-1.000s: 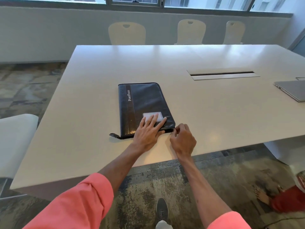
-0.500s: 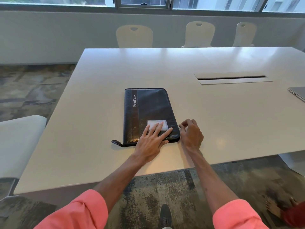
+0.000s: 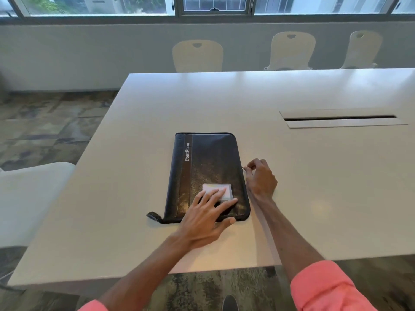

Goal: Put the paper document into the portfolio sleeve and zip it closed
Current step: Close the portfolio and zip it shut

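Head view looks down on a large white tabletop (image 3: 314,198), glossy and pale, with a long cable slot (image 3: 340,118) cut into it toward the far right. Beyond the far edge stand three cream chairs (image 3: 197,56) against a grey wall under a row of windows (image 3: 215,5); a fourth pale seat (image 3: 29,198) shows at the near left. The floor is patterned carpet (image 3: 45,131) in greys and browns.

One black portfolio (image 3: 206,162) lies flat on the tabletop, near the person's edge and left of centre. Its long axis runs away from the viewer, roughly front to back, with the lettered stripe down its left side and the word reading toward the far end. A small clear card window (image 3: 216,190) sits on its near right part, and a zipper tail (image 3: 154,217) sticks out at the near left corner. No loose paper is in sight.

Two hands are in view, both on bare forearms with pink sleeves (image 3: 325,288) rolled back. The left hand (image 3: 208,218) lies flat and open, fingers spread, pressing on the near end of the portfolio and partly over the card window. The right hand (image 3: 261,178) is beside the portfolio's right edge, about midway along it, its thumb and forefinger pinched on a small zipper pull (image 3: 243,168).
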